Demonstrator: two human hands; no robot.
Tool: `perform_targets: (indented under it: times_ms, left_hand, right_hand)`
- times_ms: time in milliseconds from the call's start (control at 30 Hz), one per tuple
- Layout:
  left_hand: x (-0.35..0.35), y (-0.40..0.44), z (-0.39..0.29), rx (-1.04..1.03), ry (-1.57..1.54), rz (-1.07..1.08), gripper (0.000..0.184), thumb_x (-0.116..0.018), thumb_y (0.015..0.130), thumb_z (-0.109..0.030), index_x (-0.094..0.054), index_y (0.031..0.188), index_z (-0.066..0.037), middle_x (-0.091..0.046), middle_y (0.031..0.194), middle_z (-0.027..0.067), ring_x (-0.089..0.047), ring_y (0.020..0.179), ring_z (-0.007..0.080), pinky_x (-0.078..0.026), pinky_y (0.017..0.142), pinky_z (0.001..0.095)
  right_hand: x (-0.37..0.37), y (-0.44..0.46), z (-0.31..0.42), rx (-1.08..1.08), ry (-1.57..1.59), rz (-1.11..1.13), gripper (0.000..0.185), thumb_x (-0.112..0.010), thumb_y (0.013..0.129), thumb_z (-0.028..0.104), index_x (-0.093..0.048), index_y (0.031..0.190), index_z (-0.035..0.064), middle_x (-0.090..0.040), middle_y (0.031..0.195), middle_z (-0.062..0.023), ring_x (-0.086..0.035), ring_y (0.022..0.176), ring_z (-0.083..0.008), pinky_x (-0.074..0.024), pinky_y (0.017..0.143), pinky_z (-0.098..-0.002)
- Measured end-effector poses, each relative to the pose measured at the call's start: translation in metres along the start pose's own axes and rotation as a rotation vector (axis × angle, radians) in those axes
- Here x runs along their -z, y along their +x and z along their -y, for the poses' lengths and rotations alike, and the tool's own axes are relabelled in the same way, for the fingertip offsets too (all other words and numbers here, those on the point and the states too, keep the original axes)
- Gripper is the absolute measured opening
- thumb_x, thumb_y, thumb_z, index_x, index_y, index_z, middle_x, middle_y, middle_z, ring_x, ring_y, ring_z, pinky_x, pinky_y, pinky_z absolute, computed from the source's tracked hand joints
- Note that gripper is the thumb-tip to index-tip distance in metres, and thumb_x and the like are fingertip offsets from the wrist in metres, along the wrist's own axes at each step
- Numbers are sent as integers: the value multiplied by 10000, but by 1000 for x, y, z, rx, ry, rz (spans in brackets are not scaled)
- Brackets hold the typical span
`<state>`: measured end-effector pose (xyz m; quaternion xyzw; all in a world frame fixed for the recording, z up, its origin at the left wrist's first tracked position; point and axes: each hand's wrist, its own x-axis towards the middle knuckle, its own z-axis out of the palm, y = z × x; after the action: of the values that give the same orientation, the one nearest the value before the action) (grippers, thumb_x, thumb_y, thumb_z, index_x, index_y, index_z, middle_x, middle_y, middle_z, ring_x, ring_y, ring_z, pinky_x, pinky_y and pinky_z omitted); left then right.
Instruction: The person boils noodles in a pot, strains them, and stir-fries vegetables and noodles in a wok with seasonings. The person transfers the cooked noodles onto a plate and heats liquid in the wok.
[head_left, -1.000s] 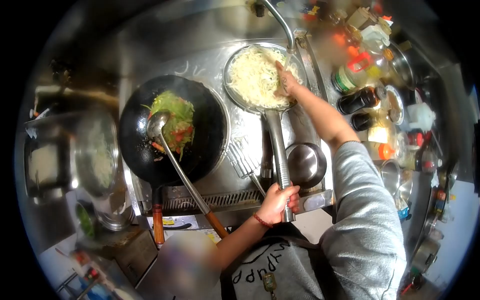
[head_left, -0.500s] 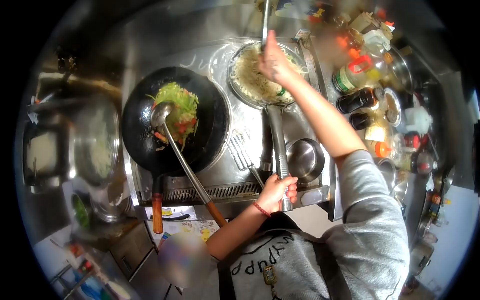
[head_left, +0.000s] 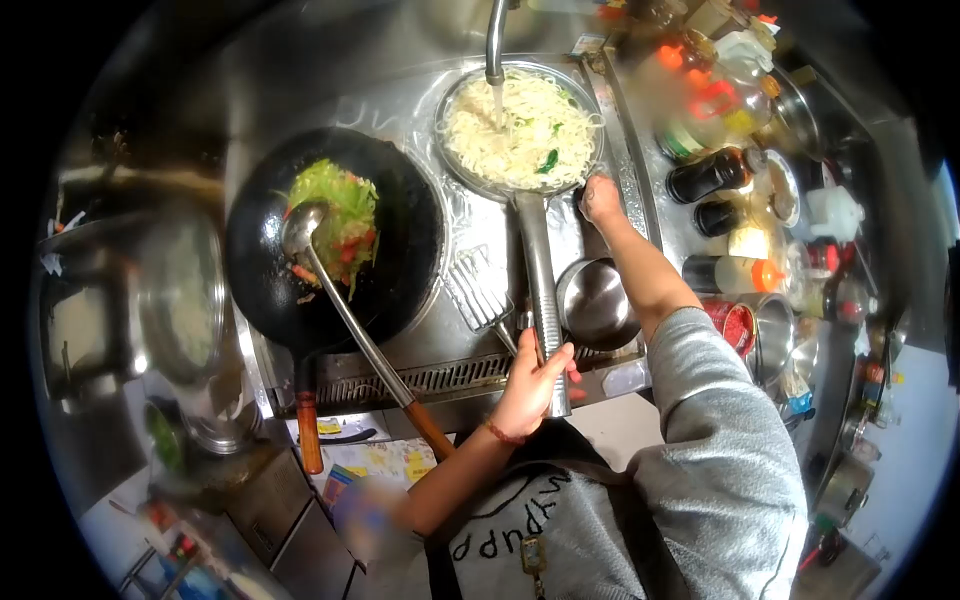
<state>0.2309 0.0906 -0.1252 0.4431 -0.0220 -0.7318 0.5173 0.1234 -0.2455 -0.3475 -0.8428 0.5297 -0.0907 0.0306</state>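
A long-handled strainer [head_left: 540, 265], its basket heaped with pale noodles [head_left: 510, 130] and bits of green leaf, lies over the steel stove top. Water runs from the faucet [head_left: 495, 60] onto the noodles. My left hand [head_left: 532, 378] is around the lower part of the strainer's handle, thumb on top, fingertips showing on the far side. My right hand [head_left: 603, 202] is curled beside the basket's lower right rim; whatever its fingers touch is hidden. To the left, a black wok [head_left: 400, 240] contains sliced green and red vegetables [head_left: 345, 215], with a ladle [head_left: 345, 300] resting in it.
A slotted turner [head_left: 478, 290] and a small steel pot [head_left: 598, 305] flank the strainer handle. Several bottles [head_left: 712, 175] and containers crowd the right side. A large steel basin [head_left: 185, 285] stands at far left. The wok's wooden handle [head_left: 309, 435] overhangs the front edge.
My right hand has come down from the faucet to the strainer's lower right rim. Water now falls on the noodles. My left hand's grip looks looser on the handle.
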Motion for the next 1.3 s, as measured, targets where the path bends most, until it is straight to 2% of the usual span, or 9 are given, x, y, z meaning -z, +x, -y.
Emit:
perform_targets:
  times_ms: [233,300,400,467,600,633,933,1033,1300]
  left_hand:
    - [-2,-17,1,52,-97,45,185,-505,942,-157,-363,1052,-114,-519,826,51,-573,713,158,-543,565,331]
    - [-1,-16,2,50,-110,62,170,-500,946,-156,-361,1036,-115,-520,820,53,-572,703,158,-530,543,318]
    - [0,-12,8,13,-89,64,158,-498,946,-150,-362,1020,-120,-520,777,48,-565,670,160,-482,491,285]
    - [0,-12,11,25,-87,47,178,-501,944,-148,-357,1046,-123,-523,770,45,-563,665,151,-482,490,285]
    - [-5,-7,10,-27,-19,62,189,-490,947,-148,-345,1065,-121,-519,757,41,-552,636,139,-484,479,279]
    - [-5,-7,12,-23,-22,65,191,-489,947,-147,-341,1064,-120,-517,756,42,-551,635,138,-484,479,279]
    - [-4,-7,12,-37,-29,84,218,-518,939,-180,-338,1043,-114,-518,765,49,-555,634,147,-496,493,292]
    - [-7,-6,10,6,16,82,213,-501,946,-175,-325,1046,-109,-518,765,55,-553,629,148,-497,494,297]
    - [29,-37,9,-389,532,125,490,-555,928,-198,-354,1329,-2,-534,1093,102,-505,1035,134,-452,866,279]
  right_hand:
    - [100,17,9,-456,1236,141,218,-723,692,148,-644,827,-5,-670,753,-130,-624,624,-214,-499,605,-325]
    - [207,29,79,-432,1026,306,467,-769,686,212,-593,1032,-47,-662,956,-172,-646,820,-246,-523,711,-339]
    - [103,82,68,181,725,403,1095,-818,641,303,-118,1425,-4,-252,1440,-263,-297,1331,-327,-292,1086,-399]
    - [99,69,106,55,54,416,1103,-817,632,344,-121,1404,-22,-261,1421,-266,-315,1313,-319,-281,1079,-396]
    - [57,85,118,-546,1256,141,648,-749,689,220,-474,1243,28,-564,1164,-189,-559,1050,-279,-452,921,-382]
    - [76,80,125,-319,768,123,544,-689,739,112,-499,1246,65,-556,1196,-157,-547,1055,-284,-443,948,-381]
    - [194,169,130,-72,962,522,569,-659,733,107,-501,1280,104,-641,815,-64,-589,634,-172,-516,612,-271]
    - [206,156,128,-30,895,657,649,-619,775,73,-374,1376,89,-569,1175,-144,-583,1007,-220,-524,825,-347]
    - [131,132,42,528,-92,18,303,-692,711,189,-646,983,63,-635,895,-194,-602,853,-363,-488,718,-439]
